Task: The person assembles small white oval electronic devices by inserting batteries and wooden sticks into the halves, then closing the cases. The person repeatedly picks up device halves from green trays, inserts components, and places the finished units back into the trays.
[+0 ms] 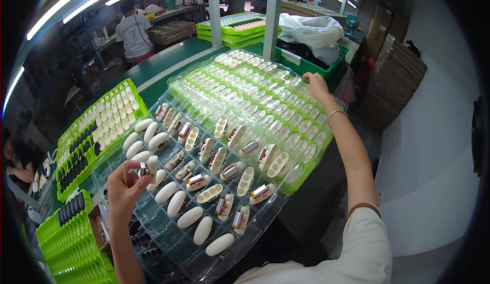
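Over the clear tray (168, 243), the left hand (125, 187) grip clamps an upright white shell (149, 166); right hand (316, 84) fingers spread.

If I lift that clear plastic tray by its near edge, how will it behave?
The clear plastic tray looks thin and see-through, so it would probably flex. It overhangs the bench, so it may tip. The white oval shells lie loose in the pockets and could slide out.

Left hand (124, 184) raised, fingers pinched; right hand (315, 84) outstretched.

One head-worn fisheye view, steeply down and forward, close over a clear compartment tray (153, 217).
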The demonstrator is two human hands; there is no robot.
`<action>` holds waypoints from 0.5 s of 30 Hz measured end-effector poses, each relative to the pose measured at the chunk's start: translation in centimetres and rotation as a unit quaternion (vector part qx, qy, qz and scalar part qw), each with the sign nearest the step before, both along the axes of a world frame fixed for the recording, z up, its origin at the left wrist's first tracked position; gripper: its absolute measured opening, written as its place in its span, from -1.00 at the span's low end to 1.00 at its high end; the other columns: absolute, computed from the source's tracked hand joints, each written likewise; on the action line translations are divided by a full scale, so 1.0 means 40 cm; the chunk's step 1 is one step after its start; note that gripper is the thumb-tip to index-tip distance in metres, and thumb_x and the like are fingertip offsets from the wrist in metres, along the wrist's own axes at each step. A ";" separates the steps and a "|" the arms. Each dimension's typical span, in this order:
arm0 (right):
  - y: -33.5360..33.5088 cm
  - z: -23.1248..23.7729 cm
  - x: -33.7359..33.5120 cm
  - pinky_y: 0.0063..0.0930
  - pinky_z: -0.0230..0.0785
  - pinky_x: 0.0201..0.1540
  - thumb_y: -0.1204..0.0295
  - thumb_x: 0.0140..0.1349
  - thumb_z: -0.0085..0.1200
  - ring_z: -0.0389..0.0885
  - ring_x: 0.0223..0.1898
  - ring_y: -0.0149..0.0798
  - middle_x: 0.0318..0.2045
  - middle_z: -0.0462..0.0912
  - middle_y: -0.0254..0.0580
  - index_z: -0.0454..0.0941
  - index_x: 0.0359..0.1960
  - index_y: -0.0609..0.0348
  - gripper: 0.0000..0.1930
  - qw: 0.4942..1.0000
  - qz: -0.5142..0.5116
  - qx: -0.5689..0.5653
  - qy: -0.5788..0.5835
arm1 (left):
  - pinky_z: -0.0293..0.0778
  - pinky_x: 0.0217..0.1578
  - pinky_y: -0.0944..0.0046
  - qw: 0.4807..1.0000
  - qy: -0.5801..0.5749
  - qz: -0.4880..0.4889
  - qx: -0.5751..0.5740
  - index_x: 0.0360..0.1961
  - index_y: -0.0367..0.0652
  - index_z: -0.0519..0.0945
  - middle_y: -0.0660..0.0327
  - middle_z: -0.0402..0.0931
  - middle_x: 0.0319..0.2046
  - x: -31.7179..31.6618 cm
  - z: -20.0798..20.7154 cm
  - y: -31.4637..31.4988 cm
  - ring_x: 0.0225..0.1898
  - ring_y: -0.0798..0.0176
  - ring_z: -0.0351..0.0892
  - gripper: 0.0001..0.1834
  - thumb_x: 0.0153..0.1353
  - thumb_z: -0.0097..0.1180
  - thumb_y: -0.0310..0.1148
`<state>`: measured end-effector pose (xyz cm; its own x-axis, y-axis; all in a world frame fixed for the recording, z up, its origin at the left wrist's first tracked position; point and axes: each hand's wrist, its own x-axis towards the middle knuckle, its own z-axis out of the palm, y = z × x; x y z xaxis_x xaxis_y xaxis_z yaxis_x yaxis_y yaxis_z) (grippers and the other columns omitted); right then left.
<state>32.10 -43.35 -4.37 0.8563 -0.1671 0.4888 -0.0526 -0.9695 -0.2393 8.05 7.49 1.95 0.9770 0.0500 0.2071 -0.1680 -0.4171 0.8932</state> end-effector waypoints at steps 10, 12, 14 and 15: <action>-0.072 -0.052 0.148 -0.43 0.26 -0.10 0.50 -0.17 0.15 0.37 -0.13 -0.19 -0.28 0.40 -0.22 0.53 -0.48 0.04 -0.85 0.992 0.108 -0.061 0.034 | -0.09 -0.70 0.56 0.993 0.073 -0.066 -0.070 -0.37 -0.23 0.48 0.52 0.18 -0.78 0.018 -0.011 -0.034 -0.72 0.67 0.04 -0.77 -0.11 0.21 -0.50; -0.094 -0.026 0.122 -0.42 0.26 -0.12 0.48 -0.18 0.17 0.39 -0.14 -0.21 -0.26 0.43 -0.22 0.51 -0.51 0.11 -0.86 0.989 0.141 -0.045 0.024 | -0.08 -0.70 0.56 0.991 0.072 -0.077 -0.082 -0.37 -0.23 0.48 0.52 0.18 -0.78 0.028 -0.019 -0.041 -0.71 0.67 0.05 -0.77 -0.11 0.21 -0.50; -0.102 0.000 0.104 -0.41 0.28 -0.14 0.48 -0.15 0.15 0.43 -0.18 -0.21 -0.27 0.47 -0.22 0.49 -0.52 0.18 -0.87 0.980 0.194 -0.024 -0.024 | -0.04 -0.69 0.58 0.987 0.082 -0.090 -0.106 -0.37 -0.23 0.47 0.51 0.22 -0.76 0.029 -0.021 -0.050 -0.69 0.67 0.10 -0.77 -0.10 0.21 -0.49; -0.102 0.009 0.095 -0.41 0.28 -0.16 0.48 -0.14 0.14 0.44 -0.21 -0.21 -0.28 0.49 -0.21 0.48 -0.52 0.22 -0.87 0.974 0.220 -0.009 -0.048 | -0.02 -0.69 0.59 0.987 0.075 -0.085 -0.118 -0.37 -0.23 0.47 0.51 0.24 -0.75 0.028 -0.021 -0.055 -0.69 0.67 0.10 -0.78 -0.10 0.21 -0.49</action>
<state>35.92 -47.44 -3.99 0.7934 0.2147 0.5696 0.3905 -0.8973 -0.2057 9.19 5.31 1.09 0.9942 -0.0880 0.0623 -0.0768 -0.1723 0.9821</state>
